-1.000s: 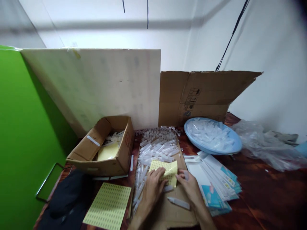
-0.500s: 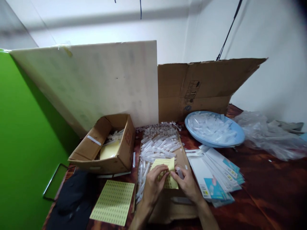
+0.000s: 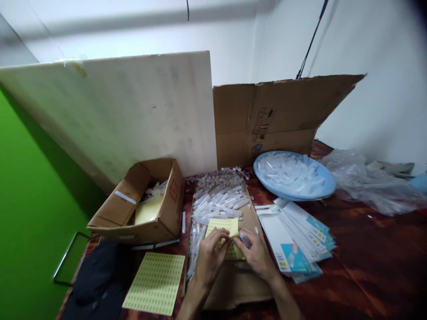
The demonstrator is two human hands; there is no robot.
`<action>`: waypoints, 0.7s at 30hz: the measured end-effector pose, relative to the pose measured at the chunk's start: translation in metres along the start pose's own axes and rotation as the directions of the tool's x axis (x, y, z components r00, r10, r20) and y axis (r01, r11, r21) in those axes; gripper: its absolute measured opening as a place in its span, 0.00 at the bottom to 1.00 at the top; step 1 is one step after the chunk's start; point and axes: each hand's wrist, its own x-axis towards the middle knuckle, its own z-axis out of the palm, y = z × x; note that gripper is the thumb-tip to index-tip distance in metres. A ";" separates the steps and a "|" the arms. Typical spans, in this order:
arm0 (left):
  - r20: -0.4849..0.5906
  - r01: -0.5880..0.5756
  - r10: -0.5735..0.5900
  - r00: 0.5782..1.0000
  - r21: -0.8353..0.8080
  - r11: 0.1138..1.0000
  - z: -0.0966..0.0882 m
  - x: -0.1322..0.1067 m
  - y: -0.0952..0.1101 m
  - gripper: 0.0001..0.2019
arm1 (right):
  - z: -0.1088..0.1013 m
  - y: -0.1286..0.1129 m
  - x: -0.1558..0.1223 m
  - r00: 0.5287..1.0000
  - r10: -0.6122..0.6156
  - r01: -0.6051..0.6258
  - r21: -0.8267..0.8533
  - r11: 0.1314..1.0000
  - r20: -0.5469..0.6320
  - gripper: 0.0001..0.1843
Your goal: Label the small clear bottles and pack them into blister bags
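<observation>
A yellow sheet of small printed stickers is in front of me, over the cardboard. The fingers of my left hand are closed on it in a pinch. My right hand meets them at the sheet with its thumb and fingertips. A small clear plastic tube is held in the right hand's curled fingers. Whether a peeled sticker is between the fingertips is hidden. Just beyond the sheet lies a pile of similar clear tubes on a cardboard piece.
A second sticker sheet lies left of my hands, near a black cloth item. Behind is an open cardboard box. To the right are a blue basin of clear pieces, fanned printed packets and a plastic bag.
The whole view has shifted slightly. My hands stay together at the sheet, with the fingers moving only a little. The sheet's raised upper right part looks flatter now.
</observation>
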 end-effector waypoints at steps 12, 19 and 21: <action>0.075 0.014 -0.011 0.997 -0.034 0.999 -0.011 0.003 -0.001 0.06 | -0.001 -0.001 0.001 0.996 -0.077 0.081 -0.070 0.994 0.048 0.10; 0.119 -0.016 0.020 0.993 -0.034 0.999 -0.016 0.006 -0.001 0.06 | 0.001 0.001 0.000 0.993 -0.100 0.104 -0.062 0.993 0.067 0.12; 0.128 -0.023 0.027 0.991 -0.032 0.999 -0.017 0.006 -0.001 0.06 | 0.002 0.001 -0.001 0.993 -0.099 0.103 -0.055 0.993 0.067 0.12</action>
